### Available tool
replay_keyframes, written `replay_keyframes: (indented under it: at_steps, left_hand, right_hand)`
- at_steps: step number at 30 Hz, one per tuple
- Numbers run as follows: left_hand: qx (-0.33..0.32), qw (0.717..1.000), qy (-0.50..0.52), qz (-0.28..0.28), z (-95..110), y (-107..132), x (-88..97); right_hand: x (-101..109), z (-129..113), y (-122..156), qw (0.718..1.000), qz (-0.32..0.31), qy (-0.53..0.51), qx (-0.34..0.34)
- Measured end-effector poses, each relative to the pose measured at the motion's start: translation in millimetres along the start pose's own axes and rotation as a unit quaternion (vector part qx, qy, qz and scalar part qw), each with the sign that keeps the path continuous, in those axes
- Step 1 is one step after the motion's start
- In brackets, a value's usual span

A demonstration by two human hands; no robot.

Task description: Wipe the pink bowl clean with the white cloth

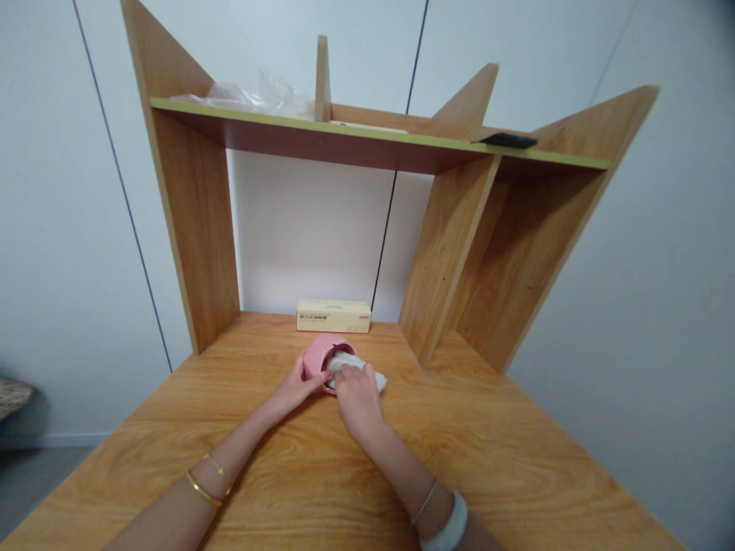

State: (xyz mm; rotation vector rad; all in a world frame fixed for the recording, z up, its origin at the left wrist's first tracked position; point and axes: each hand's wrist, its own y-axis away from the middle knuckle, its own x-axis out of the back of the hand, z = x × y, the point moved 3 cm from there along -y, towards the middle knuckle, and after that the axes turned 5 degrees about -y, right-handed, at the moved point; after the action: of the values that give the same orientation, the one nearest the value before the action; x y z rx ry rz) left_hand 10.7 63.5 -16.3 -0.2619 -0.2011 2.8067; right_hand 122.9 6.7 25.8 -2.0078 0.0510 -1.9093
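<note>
Item: pink cup [319,353], lying on its side, mouth turned toward the right hand [357,394]. Left hand [295,385] was closed around the cup's outer wall, thumb at the rim. Right hand gripped a white cloth [360,366], which was pressed into the cup's mouth, with part of it trailing out past the fingers. Under both: wooden desk [321,474]. Just behind the cup: long cream box [334,315]. Well above: shelf [344,138] bearing crumpled clear plastic [253,96] and a dark flat object [508,140].
</note>
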Motion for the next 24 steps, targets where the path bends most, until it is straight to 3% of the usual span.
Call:
replay_keyframes:
  at_steps: [3,8,14,24]
  left_hand:
    - [-0.009,0.999,-0.032,0.001,5,4,0.8]
    - [0.021,0.999,-0.016,-0.043,4,2,1.9]
    - [-0.007,0.998,-0.046,-0.051,9,6,-1.2]
    - [0.045,0.997,0.035,-0.061,3,0,-0.7]
  right_hand:
    - [0,-2,3,0.998,0.003,-0.054,0.037]
    - [2,2,4,0.992,0.022,-0.12,0.033]
    - [12,-2,-3,0.997,-0.058,-0.041,0.027]
    - [8,0,-6,0.999,0.019,0.016,-0.036]
